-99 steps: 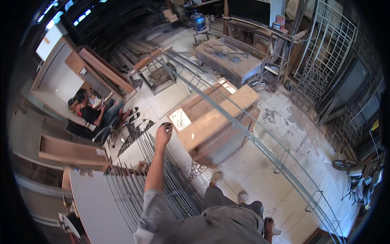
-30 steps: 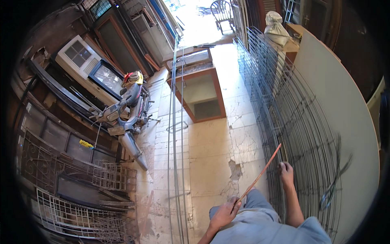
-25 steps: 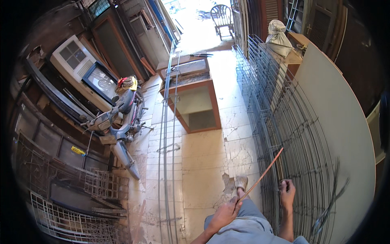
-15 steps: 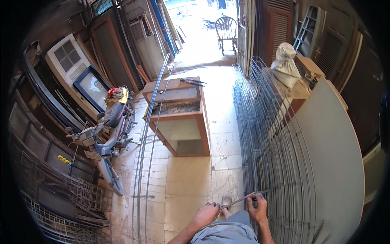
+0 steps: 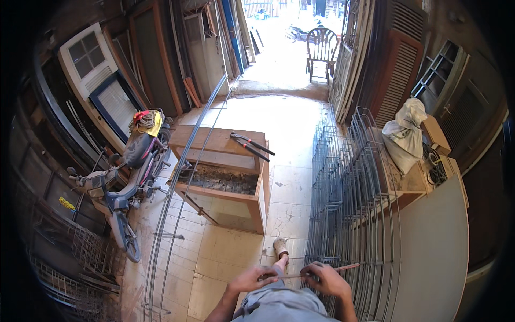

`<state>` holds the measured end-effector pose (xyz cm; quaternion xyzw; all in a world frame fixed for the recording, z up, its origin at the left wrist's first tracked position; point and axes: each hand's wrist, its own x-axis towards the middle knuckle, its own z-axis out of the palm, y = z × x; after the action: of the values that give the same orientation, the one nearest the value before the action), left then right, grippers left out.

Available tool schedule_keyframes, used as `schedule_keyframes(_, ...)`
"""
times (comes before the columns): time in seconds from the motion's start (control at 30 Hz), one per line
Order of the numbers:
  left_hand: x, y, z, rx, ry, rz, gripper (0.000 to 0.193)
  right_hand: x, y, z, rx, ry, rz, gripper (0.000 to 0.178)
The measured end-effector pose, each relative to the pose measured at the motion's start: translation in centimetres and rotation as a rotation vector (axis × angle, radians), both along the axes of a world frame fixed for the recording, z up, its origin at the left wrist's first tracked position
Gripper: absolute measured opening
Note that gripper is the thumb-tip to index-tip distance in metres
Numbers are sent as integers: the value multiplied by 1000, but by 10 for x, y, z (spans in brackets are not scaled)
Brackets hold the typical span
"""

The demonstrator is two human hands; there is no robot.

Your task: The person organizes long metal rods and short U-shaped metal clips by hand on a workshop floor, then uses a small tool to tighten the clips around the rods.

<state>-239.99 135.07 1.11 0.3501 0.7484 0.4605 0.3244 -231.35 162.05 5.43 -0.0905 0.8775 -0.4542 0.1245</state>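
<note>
In front of my lap I hold a thin reddish-brown strip with both hands. My left hand has its fingers closed around the left end. My right hand pinches it farther along, and the strip's right end sticks out beyond that hand. It lies nearly level, tilting up slightly to the right. Close to my right hand stands a row of bent steel wire frames. On top of the wooden cabinet ahead rests a pair of cutting pliers with red and black handles.
Long steel rods lean across the cabinet's left side. A motorbike is parked at left. A pale board stands at right, below a white sack on a wooden bench. A chair is in the bright doorway.
My view has shifted, bringing the cabinet and pliers nearer. My right hand has moved inward along the strip, closer to my left, so more of its right end shows. A foot has come forward.
</note>
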Motion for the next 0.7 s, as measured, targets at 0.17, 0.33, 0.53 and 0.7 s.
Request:
schedule_keyframes(0.17, -125, 59, 30, 17, 2, 107, 35, -129, 54, 27, 33, -13, -97, 15)
schedule_keyframes(0.33, -262, 104, 42, 192, 347, 583, 39, -243, 143, 42, 145, 239, -401, 16)
schedule_keyframes(0.53, -345, 98, 28, 108, 346, 643, 38, -404, 179, 32, 6, 100, -409, 10)
schedule_keyframes(0.7, -387, 91, 23, 41, 282, 972, 34, -590, 173, 6, 25, 215, -8, 14)
